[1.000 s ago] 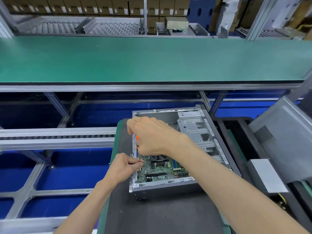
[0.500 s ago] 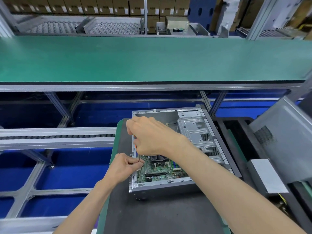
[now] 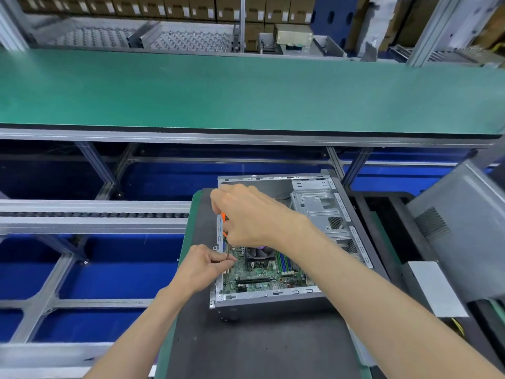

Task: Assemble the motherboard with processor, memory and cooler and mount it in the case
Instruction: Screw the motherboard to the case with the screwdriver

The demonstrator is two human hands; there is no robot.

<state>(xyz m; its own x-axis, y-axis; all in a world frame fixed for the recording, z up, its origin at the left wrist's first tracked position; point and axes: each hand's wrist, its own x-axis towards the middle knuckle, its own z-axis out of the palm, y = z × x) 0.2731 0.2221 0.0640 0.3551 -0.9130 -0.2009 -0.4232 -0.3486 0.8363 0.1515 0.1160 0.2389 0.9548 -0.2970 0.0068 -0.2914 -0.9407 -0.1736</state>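
Observation:
An open grey computer case (image 3: 273,298) lies on a dark mat (image 3: 259,346). Inside it sits the green motherboard (image 3: 262,276) with a cooler (image 3: 259,255) and blue and green memory slots (image 3: 284,263). My right hand (image 3: 246,214) is closed around the orange handle of a screwdriver (image 3: 223,217), held upright over the board's left edge. My left hand (image 3: 205,265) pinches the screwdriver's thin shaft near its tip, just inside the case's left wall. The tip and any screw under it are hidden by my fingers.
A drive cage (image 3: 322,212) fills the case's right side. A grey side panel (image 3: 459,228) leans at the right. A green conveyor belt (image 3: 246,91) runs across behind, a roller rail (image 3: 95,214) at the left, and cardboard boxes (image 3: 191,6) stand far back.
Both hands stay at the same spot on the board's left edge. My right hand has turned slightly on the handle, showing a little more orange.

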